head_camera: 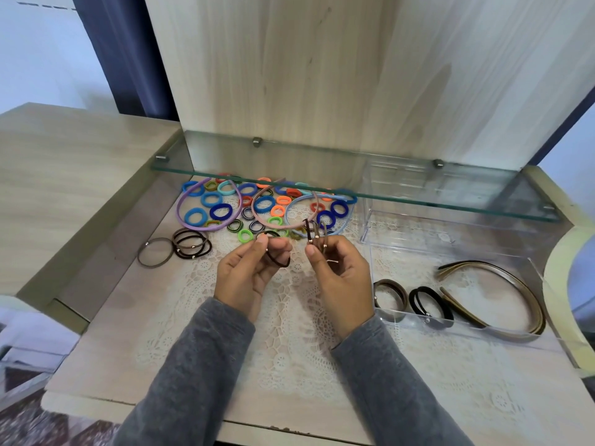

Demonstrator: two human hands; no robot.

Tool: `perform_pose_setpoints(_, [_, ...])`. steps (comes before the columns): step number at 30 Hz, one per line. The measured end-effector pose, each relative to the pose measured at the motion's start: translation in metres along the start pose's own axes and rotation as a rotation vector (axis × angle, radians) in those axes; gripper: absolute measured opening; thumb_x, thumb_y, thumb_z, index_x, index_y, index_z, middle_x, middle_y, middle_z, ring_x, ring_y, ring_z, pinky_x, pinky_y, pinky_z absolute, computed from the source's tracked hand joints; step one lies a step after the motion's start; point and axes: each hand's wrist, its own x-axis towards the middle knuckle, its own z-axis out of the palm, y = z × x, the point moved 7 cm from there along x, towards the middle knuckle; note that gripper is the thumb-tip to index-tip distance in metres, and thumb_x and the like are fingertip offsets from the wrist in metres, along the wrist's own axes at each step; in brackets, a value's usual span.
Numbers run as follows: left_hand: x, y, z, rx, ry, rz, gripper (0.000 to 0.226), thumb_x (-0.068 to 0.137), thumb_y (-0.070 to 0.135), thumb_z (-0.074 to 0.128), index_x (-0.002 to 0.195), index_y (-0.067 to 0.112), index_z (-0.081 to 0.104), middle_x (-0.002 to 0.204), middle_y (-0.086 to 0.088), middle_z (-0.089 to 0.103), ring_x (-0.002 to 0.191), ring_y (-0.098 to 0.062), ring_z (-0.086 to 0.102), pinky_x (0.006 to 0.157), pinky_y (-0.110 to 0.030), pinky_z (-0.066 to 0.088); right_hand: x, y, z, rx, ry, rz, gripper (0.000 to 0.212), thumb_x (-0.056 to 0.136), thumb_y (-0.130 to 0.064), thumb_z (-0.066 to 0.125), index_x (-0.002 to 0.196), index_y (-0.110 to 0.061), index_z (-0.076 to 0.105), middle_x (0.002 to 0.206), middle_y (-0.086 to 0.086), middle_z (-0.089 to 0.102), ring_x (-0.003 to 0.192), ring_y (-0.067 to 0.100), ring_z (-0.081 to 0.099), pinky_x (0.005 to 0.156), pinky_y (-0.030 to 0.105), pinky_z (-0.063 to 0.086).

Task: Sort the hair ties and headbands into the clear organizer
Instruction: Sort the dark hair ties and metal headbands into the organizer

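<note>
Just left of the organizer [418,318], the left hand [248,272] pinches one thin dark-brown tie [279,261] between thumb and fingers [262,240], and the loop slants down to the right. The right hand [341,278] has its fingers [311,251] clamped on a bunch [317,233] of brown, metal-beaded ties standing upright. In the organizer's near compartment lie black ties [429,300] and gold headbands [502,294], arcs opening leftward. Coloured ties [222,211] are scattered on the tabletop [106,358] farther left of the organizer.

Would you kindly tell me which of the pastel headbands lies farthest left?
The purple headband, left of the pink headband and the light blue headband.
</note>
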Motion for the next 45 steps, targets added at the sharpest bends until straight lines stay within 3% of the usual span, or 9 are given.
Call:
perform_pose_setpoints(5, [-0.001, -0.006, 0.001, -0.003, 0.002, -0.064, 0.023, 0.082, 0.013, 0.056, 0.094, -0.001, 0.070, 0.099, -0.014, 0.072, 0.087, -0.019, 0.068, 0.076, -0.023, 0.057, -0.004, -0.005, 0.005, 0.003, -0.043, -0.032, 0.006, 0.085, -0.012, 0.069, 0.091, -0.013, 0.070, 0.083, -0.001, 0.069, 0.074, 0.013, 0.061, 0.068, 0.028, 0.050])
perform_pose_setpoints(12, [-0.004, -0.015, 0.005, -0.019, -0.051, -0.153, 0.020, 0.079, 0.014, 0.060, 0.086, 0.005, 0.076, 0.107, -0.018, 0.069, 0.097, -0.024, 0.067, 0.092, -0.036, 0.052, -0.003, 0.001, 0.010, -0.035, -0.104, -0.042, 0.012, 0.080, -0.013, 0.073, 0.092, -0.012, 0.073, 0.085, 0.005, 0.070, 0.078, 0.023, 0.063, 0.070, 0.042, 0.053])
perform_pose_setpoints(17, [-0.005, -0.014, 0.007, -0.062, -0.070, -0.180, 0.026, 0.081, 0.017, 0.058, 0.093, 0.001, 0.073, 0.107, -0.018, 0.069, 0.095, -0.022, 0.068, 0.080, -0.027, 0.057, -0.004, 0.001, 0.011, -0.027, -0.136, -0.034, 0.013, 0.079, -0.014, 0.074, 0.092, -0.013, 0.073, 0.081, 0.007, 0.068, 0.074, 0.026, 0.060, 0.068, 0.042, 0.050])
perform_pose_setpoints(22, [-0.005, -0.014, 0.004, -0.029, -0.026, -0.202, 0.033, 0.078, 0.017, 0.061, 0.102, -0.005, 0.067, 0.107, -0.020, 0.069, 0.095, -0.025, 0.068, 0.077, -0.027, 0.057, -0.005, 0.000, 0.014, -0.029, -0.188, -0.025, 0.014, 0.079, -0.012, 0.074, 0.092, -0.017, 0.074, 0.083, 0.002, 0.070, 0.076, 0.025, 0.061, 0.069, 0.038, 0.050])
perform_pose_setpoints(25, [-0.004, -0.013, 0.001, -0.038, 0.008, -0.198, 0.030, 0.076, 0.017, 0.062, 0.097, -0.002, 0.069, 0.103, -0.020, 0.070, 0.091, -0.024, 0.069, 0.076, -0.027, 0.058, -0.006, -0.001, 0.016, 0.002, -0.211, -0.013, 0.017, 0.082, -0.008, 0.071, 0.097, -0.016, 0.071, 0.086, -0.001, 0.070, 0.079, 0.017, 0.063, 0.072, 0.033, 0.051])
perform_pose_setpoints(31, [-0.004, -0.014, 0.000, -0.022, 0.026, -0.182, 0.019, 0.076, 0.016, 0.063, 0.085, 0.002, 0.073, 0.096, -0.015, 0.072, 0.082, -0.018, 0.070, 0.066, -0.023, 0.056, -0.003, -0.002, 0.010, 0.019, -0.157, -0.035, 0.010, 0.086, -0.008, 0.066, 0.095, -0.011, 0.066, 0.088, 0.003, 0.069, 0.084, 0.022, 0.064, 0.077, 0.042, 0.052])
perform_pose_setpoints(35, [-0.003, -0.014, 0.002, -0.035, 0.012, -0.184, 0.020, 0.077, 0.014, 0.062, 0.088, 0.000, 0.072, 0.096, -0.016, 0.072, 0.084, -0.019, 0.070, 0.070, -0.023, 0.057, -0.002, -0.006, 0.009, -0.060, -0.129, -0.114, 0.012, 0.082, -0.014, 0.068, 0.094, -0.013, 0.069, 0.093, 0.000, 0.066, 0.080, 0.019, 0.061, 0.072, 0.040, 0.052])
perform_pose_setpoints(40, [-0.004, -0.015, 0.004, -0.021, -0.022, -0.199, 0.035, 0.079, 0.013, 0.062, 0.105, -0.011, 0.063, 0.112, -0.023, 0.066, 0.107, -0.034, 0.063, 0.091, -0.038, 0.052, -0.003, -0.007, 0.010, -0.061, -0.164, -0.126, 0.016, 0.081, -0.007, 0.071, 0.096, -0.011, 0.071, 0.094, -0.001, 0.070, 0.080, 0.014, 0.061, 0.068, 0.027, 0.048])
perform_pose_setpoints(45, [-0.006, -0.013, 0.005, -0.048, -0.011, -0.200, 0.025, 0.077, 0.009, 0.063, 0.098, -0.005, 0.069, 0.105, -0.022, 0.069, 0.099, -0.032, 0.066, 0.085, -0.033, 0.056, -0.003, -0.004, 0.009, 0.013, -0.143, -0.068, 0.017, 0.080, -0.006, 0.072, 0.094, -0.015, 0.073, 0.093, 0.000, 0.072, 0.085, 0.019, 0.066, 0.076, 0.041, 0.054])
